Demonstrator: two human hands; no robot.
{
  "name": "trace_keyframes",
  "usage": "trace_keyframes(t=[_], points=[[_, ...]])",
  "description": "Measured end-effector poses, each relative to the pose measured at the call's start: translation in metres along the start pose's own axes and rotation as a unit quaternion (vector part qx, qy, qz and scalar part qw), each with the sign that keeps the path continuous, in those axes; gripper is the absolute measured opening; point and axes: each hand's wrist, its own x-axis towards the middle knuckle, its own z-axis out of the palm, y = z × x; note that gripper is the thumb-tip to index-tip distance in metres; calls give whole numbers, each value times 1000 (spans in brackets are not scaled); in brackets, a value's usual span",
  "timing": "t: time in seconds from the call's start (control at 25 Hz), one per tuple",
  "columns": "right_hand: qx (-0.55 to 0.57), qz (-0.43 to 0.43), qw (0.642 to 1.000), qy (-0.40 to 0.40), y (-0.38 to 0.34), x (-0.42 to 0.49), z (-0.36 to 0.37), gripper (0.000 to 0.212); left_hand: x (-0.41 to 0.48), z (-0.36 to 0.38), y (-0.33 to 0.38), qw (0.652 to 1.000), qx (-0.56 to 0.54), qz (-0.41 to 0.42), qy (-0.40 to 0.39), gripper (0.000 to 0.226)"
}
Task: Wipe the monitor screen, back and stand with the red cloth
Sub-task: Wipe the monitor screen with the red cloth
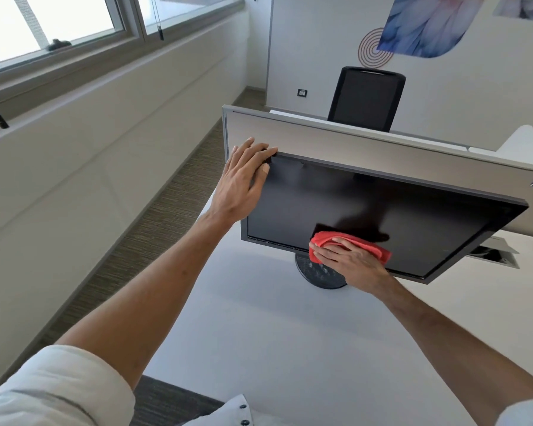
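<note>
Rolled white sleeves [53,392] frame the bottom of the scene as a person leans over a pale desk [274,348] to clean a dark, switched-off monitor [397,207] tilted on its stand.

The left hand [242,182] steadies the monitor's upper left corner. Its fingers lie nearly straight over the top edge and the thumb rests on the front bezel, so the hand braces rather than clenches.

The right hand [351,262] presses the red cloth [371,245] against the lower part of the screen, just above the bottom bezel and left of its middle. The fingers are spread flat across the bunched fabric, pushing on it rather than gripping it.

Directly under the monitor, beneath that hand, the round dark stand base [317,276] sits on the desk. A hatch [493,256] in the desktop stands open below the monitor's right end.

Behind the monitor runs a grey desk partition [336,136], and beyond it the back of a black office chair [366,96] rises against a white wall. A blue feather-pattern print [428,26] hangs above the chair.

Far to the monitor's left, a bright window [59,20] runs along the side wall above a strip of striped carpet [154,226].
</note>
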Motion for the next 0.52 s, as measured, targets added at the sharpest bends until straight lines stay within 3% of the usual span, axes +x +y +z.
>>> trace_keyframes(t=[0.12,0.24,0.4,0.52], points=[[-5,-5,1000,5,11,-14,0,87,1,1,3,999,41,9,0,43],[-25,55,996,66,29,-19,-27,98,6,6,14,998,67,2,8,46],[-11,157,967,199,48,-13,-63,85,13,22,39,996,79,43,-10,48],[2,159,960,231,42,-6,-60,82,17,41,58,991,98,81,-44,53]])
